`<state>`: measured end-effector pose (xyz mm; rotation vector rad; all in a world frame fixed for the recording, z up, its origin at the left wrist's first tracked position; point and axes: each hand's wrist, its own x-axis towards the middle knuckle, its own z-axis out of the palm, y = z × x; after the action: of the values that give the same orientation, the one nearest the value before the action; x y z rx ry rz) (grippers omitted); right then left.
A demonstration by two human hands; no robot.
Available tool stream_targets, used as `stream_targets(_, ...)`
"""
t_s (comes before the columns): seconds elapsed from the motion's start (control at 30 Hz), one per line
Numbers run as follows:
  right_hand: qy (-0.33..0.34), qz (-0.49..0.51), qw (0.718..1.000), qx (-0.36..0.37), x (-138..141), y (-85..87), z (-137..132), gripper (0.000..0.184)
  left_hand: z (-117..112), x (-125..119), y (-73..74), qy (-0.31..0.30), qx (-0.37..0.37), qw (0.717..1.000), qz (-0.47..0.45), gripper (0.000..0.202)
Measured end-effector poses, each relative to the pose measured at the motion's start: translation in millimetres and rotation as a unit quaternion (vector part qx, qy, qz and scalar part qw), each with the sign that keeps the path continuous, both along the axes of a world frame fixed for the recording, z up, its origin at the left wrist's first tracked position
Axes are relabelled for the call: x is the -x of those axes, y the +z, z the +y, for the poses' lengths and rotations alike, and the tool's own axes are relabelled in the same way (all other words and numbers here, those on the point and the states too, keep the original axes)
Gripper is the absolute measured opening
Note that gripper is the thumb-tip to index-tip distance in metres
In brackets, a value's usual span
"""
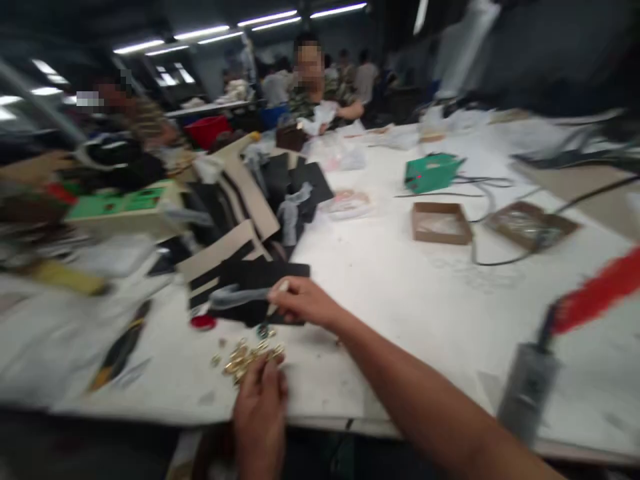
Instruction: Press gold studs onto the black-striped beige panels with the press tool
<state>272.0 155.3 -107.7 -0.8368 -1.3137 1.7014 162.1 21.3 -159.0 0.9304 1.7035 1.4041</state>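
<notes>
Thumb and fingers of my right hand [300,300] are closed round a thin pale stick-like tool [273,308], its tip pointing down and blurred. Just under that tip is a small dark green round piece [263,330]. A loose pile of small gold-coloured metal fittings [240,360] lies on the white table near its front edge. My left hand [263,400] rests at the right side of this pile with its fingers drawn together; whatever is between them is hidden. Left of my right hand lies a round red item [203,322], beside black sheets [250,273].
Black and beige pieces [245,193] are heaped at the left. Yellow-black cutters [120,343] lie nearer. Toward the right are a shallow brown box [440,223], a green box [433,173], cables and a grey device [530,393] with a red part. A person [315,80] works across the table.
</notes>
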Motion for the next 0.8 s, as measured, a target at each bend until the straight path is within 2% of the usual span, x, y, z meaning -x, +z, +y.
stream_targets(0.03,0.019,0.004,1.0,-0.019,2.7,-5.0,-1.9,0.025,-10.6,13.5,1.6,0.04,0.009,0.999,-0.023,0.057)
stream_targets(0.13,0.068,0.005,0.996,-0.057,5.4,-11.5,-7.1,0.027,-22.6,29.4,0.9,0.055,0.019,0.995,-0.084,0.058)
stream_targets(0.33,0.093,-0.049,0.99,-0.09,3.4,-3.8,-22.0,0.024,-19.9,21.8,-0.3,0.047,0.0,0.993,-0.105,0.056)
stream_targets(0.8,0.107,-0.094,0.985,-0.097,5.7,-6.2,-22.5,0.019,-20.6,22.3,-11.5,0.044,-0.019,0.992,-0.117,0.046)
